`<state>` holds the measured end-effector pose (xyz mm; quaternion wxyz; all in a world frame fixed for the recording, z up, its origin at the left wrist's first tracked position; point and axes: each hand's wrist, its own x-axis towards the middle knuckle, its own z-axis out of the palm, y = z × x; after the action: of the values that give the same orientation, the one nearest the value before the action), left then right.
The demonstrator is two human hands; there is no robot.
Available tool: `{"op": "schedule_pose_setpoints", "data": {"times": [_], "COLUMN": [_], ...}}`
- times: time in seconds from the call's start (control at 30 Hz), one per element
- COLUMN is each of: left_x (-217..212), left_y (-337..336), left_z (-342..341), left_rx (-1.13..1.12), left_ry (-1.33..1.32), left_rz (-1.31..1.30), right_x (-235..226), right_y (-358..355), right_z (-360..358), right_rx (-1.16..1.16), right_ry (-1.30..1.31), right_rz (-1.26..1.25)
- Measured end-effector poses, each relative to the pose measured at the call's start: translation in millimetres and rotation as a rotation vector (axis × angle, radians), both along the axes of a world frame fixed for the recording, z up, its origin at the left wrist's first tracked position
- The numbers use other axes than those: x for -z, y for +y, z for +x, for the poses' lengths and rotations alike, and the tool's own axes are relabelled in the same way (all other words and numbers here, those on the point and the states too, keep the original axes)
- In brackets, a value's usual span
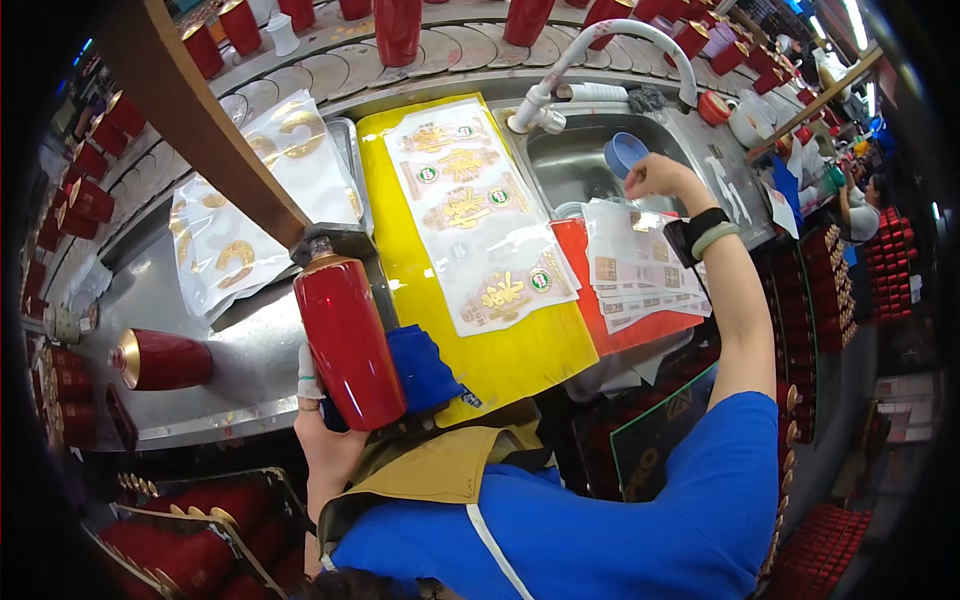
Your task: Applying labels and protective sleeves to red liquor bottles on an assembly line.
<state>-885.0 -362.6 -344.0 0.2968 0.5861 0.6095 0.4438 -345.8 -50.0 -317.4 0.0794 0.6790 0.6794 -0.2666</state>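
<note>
A glossy red bottle (347, 340) lies slanted in front of me, its neck end at a dark metal holder (318, 244). My left hand (328, 440) is closed on the bottle's lower left side; a white cover wraps one finger. A blue cloth (420, 368) lies against the bottle's right side. Over the metal sink (560, 150), my right hand (655, 178) has its fingers pinched together beside a small blue cup (625, 152). Whatever those fingertips hold, if anything, is hidden. Below that hand, printed decal sheets (640, 270) fan out on a red board (572, 245).
A decal sheet with gold print (465, 215) lies on a yellow board (385, 140). A wooden bar (200, 110) crosses above the left bench. Another red bottle (165, 360) lies there. A white faucet (620, 30) arches over the sink; red bottles (398, 30) stand along a conveyor behind.
</note>
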Motion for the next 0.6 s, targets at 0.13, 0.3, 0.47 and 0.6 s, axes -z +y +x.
{"op": "schedule_pose_setpoints", "data": {"times": [0.13, 0.3, 0.47, 0.6], "left_x": [-3, 2, 4, 4], "left_y": [6, 2, 7, 6], "left_z": [0, -6, -2, 0], "left_rx": [0.019, 0.018, 0.005, 0.017], "left_ry": [0.067, 0.060, 0.020, -0.034], "left_rz": [0.012, -0.048, -0.025, -0.027], "right_x": [27, 48, 40, 32], "right_y": [-28, -39, -54, -55], "right_z": [23, 39, 27, -2], "right_rx": [0.107, 0.122, 0.178, 0.161], "right_ry": [0.036, 0.244, 0.189, 0.130], "right_rz": [-0.147, -0.014, 0.179, 0.513]}}
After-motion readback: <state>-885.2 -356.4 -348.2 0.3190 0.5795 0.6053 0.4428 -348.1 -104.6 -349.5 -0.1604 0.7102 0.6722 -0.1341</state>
